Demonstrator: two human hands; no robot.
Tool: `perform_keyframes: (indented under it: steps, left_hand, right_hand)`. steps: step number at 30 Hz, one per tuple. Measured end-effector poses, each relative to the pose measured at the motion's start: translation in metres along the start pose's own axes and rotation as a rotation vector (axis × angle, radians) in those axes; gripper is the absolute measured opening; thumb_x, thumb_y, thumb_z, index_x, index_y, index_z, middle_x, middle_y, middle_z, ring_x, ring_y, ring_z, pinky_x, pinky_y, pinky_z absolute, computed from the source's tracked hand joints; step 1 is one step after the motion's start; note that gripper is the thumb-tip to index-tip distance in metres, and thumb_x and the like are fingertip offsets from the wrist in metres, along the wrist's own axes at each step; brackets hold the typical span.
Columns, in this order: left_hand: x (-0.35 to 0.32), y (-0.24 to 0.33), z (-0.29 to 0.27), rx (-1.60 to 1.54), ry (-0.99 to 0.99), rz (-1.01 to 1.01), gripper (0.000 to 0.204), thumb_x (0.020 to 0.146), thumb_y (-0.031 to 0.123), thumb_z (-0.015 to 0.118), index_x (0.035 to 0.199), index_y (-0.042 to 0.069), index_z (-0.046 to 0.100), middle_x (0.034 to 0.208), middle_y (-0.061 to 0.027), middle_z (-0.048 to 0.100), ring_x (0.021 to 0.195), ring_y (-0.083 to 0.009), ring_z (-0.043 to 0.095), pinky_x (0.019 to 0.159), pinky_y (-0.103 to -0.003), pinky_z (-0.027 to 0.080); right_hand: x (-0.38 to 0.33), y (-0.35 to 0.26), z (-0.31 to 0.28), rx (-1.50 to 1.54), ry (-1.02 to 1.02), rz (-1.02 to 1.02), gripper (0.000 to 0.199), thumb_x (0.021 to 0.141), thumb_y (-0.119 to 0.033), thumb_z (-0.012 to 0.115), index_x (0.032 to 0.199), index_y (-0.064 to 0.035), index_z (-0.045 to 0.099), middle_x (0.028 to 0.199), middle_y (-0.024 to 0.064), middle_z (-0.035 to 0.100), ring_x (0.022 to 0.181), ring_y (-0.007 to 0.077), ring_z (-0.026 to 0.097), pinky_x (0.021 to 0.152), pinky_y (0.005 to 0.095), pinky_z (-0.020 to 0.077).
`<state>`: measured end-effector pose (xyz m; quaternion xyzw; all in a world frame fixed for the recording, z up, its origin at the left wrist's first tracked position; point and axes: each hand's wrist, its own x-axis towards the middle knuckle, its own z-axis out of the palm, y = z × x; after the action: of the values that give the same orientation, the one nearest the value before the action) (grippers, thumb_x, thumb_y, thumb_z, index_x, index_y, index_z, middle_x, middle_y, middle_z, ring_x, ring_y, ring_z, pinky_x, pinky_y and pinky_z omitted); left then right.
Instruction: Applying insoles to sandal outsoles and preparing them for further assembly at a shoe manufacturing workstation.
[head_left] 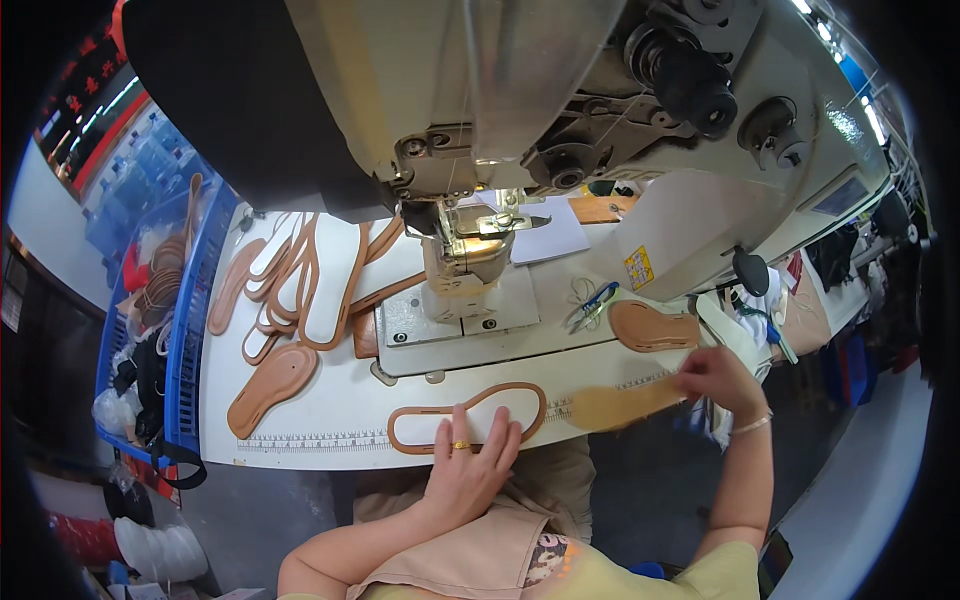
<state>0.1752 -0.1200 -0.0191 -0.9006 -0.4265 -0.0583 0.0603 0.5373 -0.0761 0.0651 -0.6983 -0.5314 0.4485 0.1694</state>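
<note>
My left hand [472, 462] lies with its fingers spread on a shoe insole [425, 428] that has a white middle and a brown rim, flat at the table's front edge. To the right, my right hand [722, 382] pinches the end of a tan, sole-shaped piece [622, 402], which is smeared by motion and held near the edge. Just beyond that hand is a brown insole [655, 328], lying brown side up. Further left rests another brown insole [272, 390], and behind it a pile of white-and-brown insoles [330, 280].
A sewing machine [470, 240] stands over the table [340, 405], its head hanging above the middle. Small scissors [592, 305] lie right of its base. A blue basket [185, 370] of odds and ends is at the left. A printed ruler [310, 440] runs along the front edge.
</note>
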Motion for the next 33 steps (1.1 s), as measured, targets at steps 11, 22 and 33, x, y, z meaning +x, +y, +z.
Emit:
perform_keyframes:
  steps: [11, 22, 33]
  left_hand:
    - [0.042, -0.015, -0.002, -0.359, -0.038, 0.117, 0.092, 0.064, 0.043, 0.079, 0.138, 0.006, 0.04, 0.148, -0.017, 0.029, 0.135, -0.0358, 0.03, 0.109, -0.05, 0.025]
    - [-0.047, -0.054, 0.012, -0.249, 0.117, 0.032, 0.07, 0.071, 0.023, 0.071, 0.135, 0.012, 0.047, 0.137, -0.0075, 0.049, 0.125, -0.0253, 0.047, 0.102, -0.039, 0.037]
    - [0.043, -0.196, -0.044, -0.479, 0.762, -0.439, 0.074, 0.085, 0.022, 0.065, 0.143, 0.0, 0.027, 0.147, -0.0241, 0.027, 0.134, -0.043, 0.029, 0.107, -0.049, 0.028]
  right_hand:
    - [-0.093, 0.058, 0.027, -0.571, 0.204, 0.137, 0.036, 0.06, -0.02, 0.084, 0.09, -0.0031, 0.072, 0.075, 0.009, 0.068, 0.066, 0.0177, 0.065, 0.064, 0.0312, 0.0524]
    - [-0.015, -0.01, 0.144, -0.086, 0.177, -0.46, 0.017, 0.075, -0.006, 0.073, 0.091, -0.0031, 0.069, 0.075, 0.0109, 0.066, 0.066, 0.0202, 0.066, 0.06, 0.0267, 0.0519]
    - [0.034, -0.04, 0.195, -0.303, 0.571, -0.68, 0.008, 0.079, -0.014, 0.07, 0.085, -0.0102, 0.067, 0.069, 0.0071, 0.058, 0.059, 0.0254, 0.058, 0.054, 0.0355, 0.0456]
